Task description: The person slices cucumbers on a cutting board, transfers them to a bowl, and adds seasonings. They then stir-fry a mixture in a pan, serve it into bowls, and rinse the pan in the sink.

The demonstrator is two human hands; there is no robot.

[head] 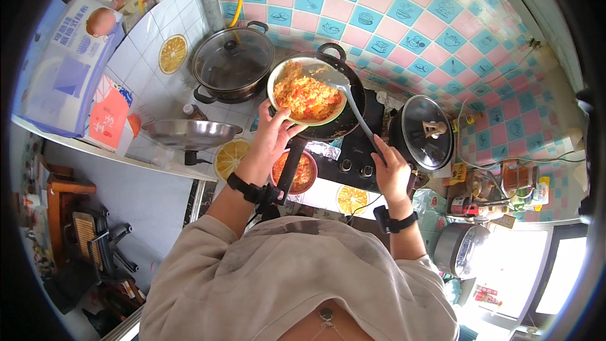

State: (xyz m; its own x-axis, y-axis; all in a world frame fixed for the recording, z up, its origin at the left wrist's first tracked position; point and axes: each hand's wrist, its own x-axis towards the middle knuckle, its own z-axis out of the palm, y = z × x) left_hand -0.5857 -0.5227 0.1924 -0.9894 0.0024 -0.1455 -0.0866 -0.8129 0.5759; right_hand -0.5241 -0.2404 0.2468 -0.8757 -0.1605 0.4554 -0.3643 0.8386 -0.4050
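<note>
My left hand grips the rim of a bowl from its lower left side. The bowl holds reddish-orange fried rice and is held over a black frying pan. In my right hand is the handle of a grey spatula, whose head touches the rice at the bowl's upper right. The pan's inside shows a few stuck bits near its lower edge, and its long handle points toward me. Below the held bowl, a pink bowl of similar rice stands partly behind that handle.
A lidded pot stands at the back left, with a steel pan nearer me. Right of the black gas stove is a black pot with a glass lid. Seasoning jars and a rice cooker stand further right.
</note>
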